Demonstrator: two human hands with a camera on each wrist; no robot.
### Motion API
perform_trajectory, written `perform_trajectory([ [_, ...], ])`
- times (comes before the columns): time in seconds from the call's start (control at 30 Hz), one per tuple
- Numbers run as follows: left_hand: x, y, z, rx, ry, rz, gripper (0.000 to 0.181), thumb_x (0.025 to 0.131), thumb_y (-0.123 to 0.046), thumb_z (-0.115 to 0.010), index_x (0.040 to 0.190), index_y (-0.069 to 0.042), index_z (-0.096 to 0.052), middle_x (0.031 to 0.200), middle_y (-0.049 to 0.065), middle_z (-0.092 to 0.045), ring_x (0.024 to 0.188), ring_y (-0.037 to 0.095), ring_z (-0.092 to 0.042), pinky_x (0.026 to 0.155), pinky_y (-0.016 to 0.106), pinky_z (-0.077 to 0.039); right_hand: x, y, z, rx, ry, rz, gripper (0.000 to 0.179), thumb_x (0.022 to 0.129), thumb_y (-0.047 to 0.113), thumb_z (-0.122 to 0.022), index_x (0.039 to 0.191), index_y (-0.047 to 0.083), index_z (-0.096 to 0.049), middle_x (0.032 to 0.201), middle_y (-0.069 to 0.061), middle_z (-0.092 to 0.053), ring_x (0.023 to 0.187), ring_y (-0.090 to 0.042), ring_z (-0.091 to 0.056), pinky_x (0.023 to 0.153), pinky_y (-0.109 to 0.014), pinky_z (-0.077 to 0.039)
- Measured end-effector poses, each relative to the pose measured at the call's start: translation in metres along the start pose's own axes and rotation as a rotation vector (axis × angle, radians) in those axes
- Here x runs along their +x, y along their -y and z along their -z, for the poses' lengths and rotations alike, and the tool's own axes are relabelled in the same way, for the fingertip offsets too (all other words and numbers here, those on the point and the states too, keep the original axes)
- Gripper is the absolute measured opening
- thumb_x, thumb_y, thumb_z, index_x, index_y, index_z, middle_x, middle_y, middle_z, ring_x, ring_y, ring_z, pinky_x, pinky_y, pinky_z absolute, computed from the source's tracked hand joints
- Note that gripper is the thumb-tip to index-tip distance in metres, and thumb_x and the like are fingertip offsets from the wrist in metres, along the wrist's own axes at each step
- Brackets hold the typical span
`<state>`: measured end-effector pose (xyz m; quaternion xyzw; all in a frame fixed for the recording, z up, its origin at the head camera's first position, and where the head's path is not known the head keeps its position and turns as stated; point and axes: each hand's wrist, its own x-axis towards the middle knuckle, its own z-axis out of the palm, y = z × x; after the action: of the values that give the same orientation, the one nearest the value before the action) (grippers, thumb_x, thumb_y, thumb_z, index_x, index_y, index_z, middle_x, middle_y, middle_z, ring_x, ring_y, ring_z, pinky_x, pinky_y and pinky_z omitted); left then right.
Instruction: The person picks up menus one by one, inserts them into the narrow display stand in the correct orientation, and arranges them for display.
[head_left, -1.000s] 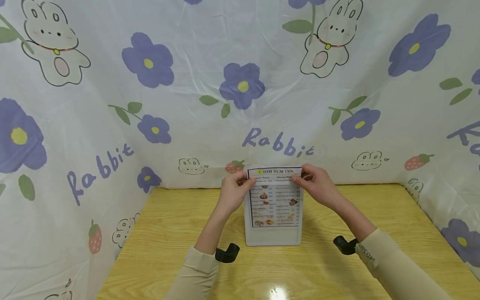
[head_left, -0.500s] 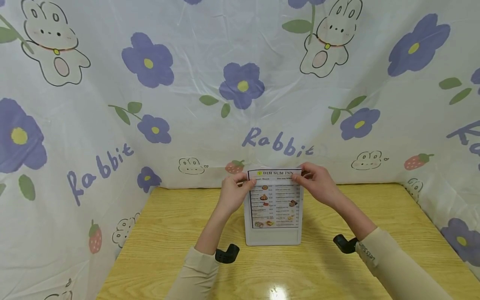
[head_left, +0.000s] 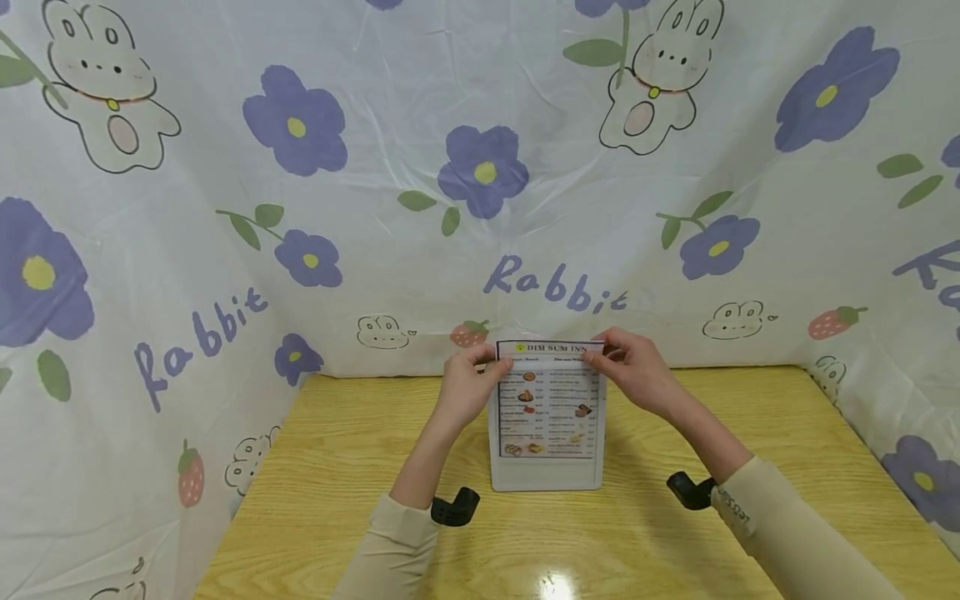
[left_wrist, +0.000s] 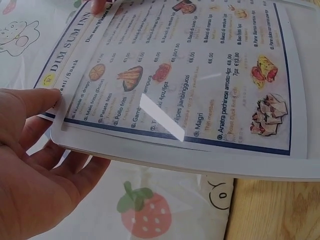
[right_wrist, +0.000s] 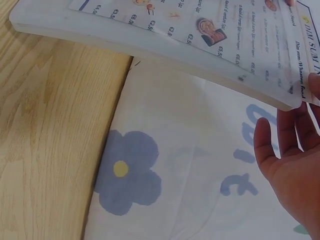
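A printed menu sheet (head_left: 547,408) headed "DIM SUM INN" sits partly inside a clear, white-edged upright holder (head_left: 547,475). Its top strip sticks out above the holder's upper edge. My left hand (head_left: 467,387) pinches the sheet's upper left corner, thumb in front and fingers behind. At the upper right corner my right hand (head_left: 637,371) pinches the sheet the same way. In the left wrist view the menu (left_wrist: 165,75) shows dishes and prices under the clear front, with my left thumb on its heading end. The right wrist view shows the holder's thick edge (right_wrist: 150,52) beside my right fingers.
The holder stands on a light wooden table (head_left: 360,467). A white cloth (head_left: 375,275) printed with purple flowers, rabbits and strawberries hangs behind the table and along its sides. A black wrist camera mount (head_left: 455,507) is on the left wrist, and another mount (head_left: 690,490) on the right.
The menu sheet has slid slightly down into the holder, its lower edge now a little nearer the holder's bottom. Both hands keep their pinch and have barely moved.
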<state>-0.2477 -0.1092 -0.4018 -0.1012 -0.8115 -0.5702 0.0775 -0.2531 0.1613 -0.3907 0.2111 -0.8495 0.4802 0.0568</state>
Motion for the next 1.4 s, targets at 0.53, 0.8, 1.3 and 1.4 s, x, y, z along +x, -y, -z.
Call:
perform_trajectory([
  [0.53, 0.001, -0.008, 0.0, -0.034, -0.032, -0.064, 0.014, 0.097, -0.015, -0.072, 0.099, -0.001, -0.074, 0.106, 0.01, -0.07, 0.107, 0.028, -0.066, 0.087, 0.042, -0.058, -0.003, -0.003, 0.0, -0.012, 0.01, -0.012, 0.02, 0.103, 0.015, -0.064, 0.117, 0.0, -0.068, 0.104, -0.013, -0.073, 0.088, -0.026, -0.07, 0.075, -0.038, -0.053],
  [0.8, 0.003, -0.009, -0.001, -0.037, -0.042, -0.069, 0.014, 0.098, -0.015, -0.072, 0.102, -0.002, -0.075, 0.107, 0.01, -0.069, 0.107, 0.026, -0.066, 0.087, 0.041, -0.059, -0.003, -0.003, 0.001, -0.014, 0.014, 0.0, 0.02, 0.103, 0.014, -0.064, 0.118, 0.0, -0.068, 0.105, -0.013, -0.072, 0.088, -0.027, -0.07, 0.075, -0.038, -0.053],
  [1.3, 0.004, -0.012, -0.002, -0.07, -0.052, -0.051, 0.015, 0.099, -0.016, -0.071, 0.105, -0.003, -0.075, 0.107, 0.011, -0.069, 0.101, 0.035, -0.067, 0.08, 0.041, -0.06, -0.002, -0.005, -0.001, -0.006, 0.012, -0.014, 0.018, 0.103, 0.015, -0.064, 0.114, 0.0, -0.068, 0.101, -0.012, -0.072, 0.086, -0.026, -0.069, 0.074, -0.037, -0.052],
  [1.4, 0.004, -0.012, -0.002, -0.069, -0.054, -0.045, 0.015, 0.099, -0.016, -0.071, 0.105, -0.003, -0.075, 0.107, 0.011, -0.069, 0.101, 0.034, -0.067, 0.08, 0.041, -0.06, -0.002, -0.005, 0.0, -0.01, 0.011, -0.012, 0.018, 0.103, 0.015, -0.064, 0.114, 0.0, -0.068, 0.101, -0.011, -0.072, 0.086, -0.025, -0.069, 0.074, -0.037, -0.052],
])
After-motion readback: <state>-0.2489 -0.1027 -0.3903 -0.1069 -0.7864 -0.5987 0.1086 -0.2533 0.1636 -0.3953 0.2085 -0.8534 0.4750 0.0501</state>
